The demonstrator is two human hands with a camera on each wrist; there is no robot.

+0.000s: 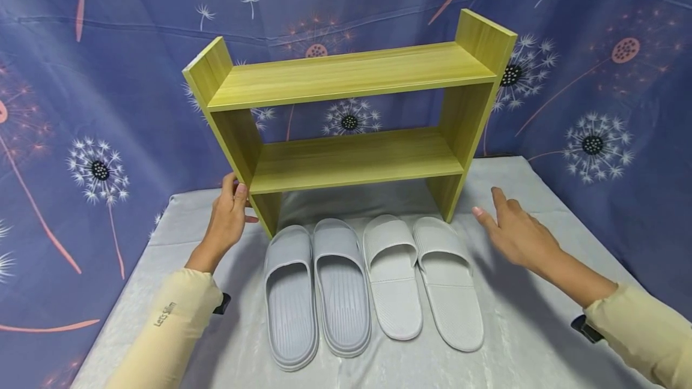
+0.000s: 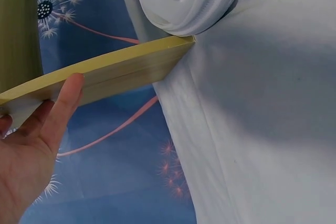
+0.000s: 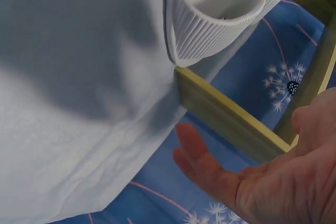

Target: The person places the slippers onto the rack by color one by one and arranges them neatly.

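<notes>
1. Shelf unit (image 1: 351, 161), yellow-green wood grain, stands upright at the rear of the surface (image 1: 519, 323), which is covered w/ pale cloth. Two boards run btwn the L panel (image 1: 233, 143) and the R panel (image 1: 471, 119); panels stick up past the upper board (image 1: 351, 77).
2. L hand (image 1: 224, 218): at the L panel, near lower board height. Fingers rest on the panel's outer face, thumb extended and its tip by the front edge. Contact, no wrap-around grip.
3. R hand (image 1: 521, 233): holding nothing, thumb and index extended w/ a gap btwn them. It's over the surface, just beside the R panel's foot, apart from it.
4. Slippers: 4 pcs, side by side in front of the unit, toes twd it. L to R: outer gray slipper (image 1: 292, 311), inner gray slipper (image 1: 346, 299), inner white slipper (image 1: 397, 302), outer white slipper (image 1: 455, 311). Outer gray toe is right by the L panel's foot; can't tell if touching.
5. Misc: cream sleeves (image 1: 162, 323) on both arms; bkgd is a blue curtain (image 1: 584, 89) w/ dandelion print.
</notes>
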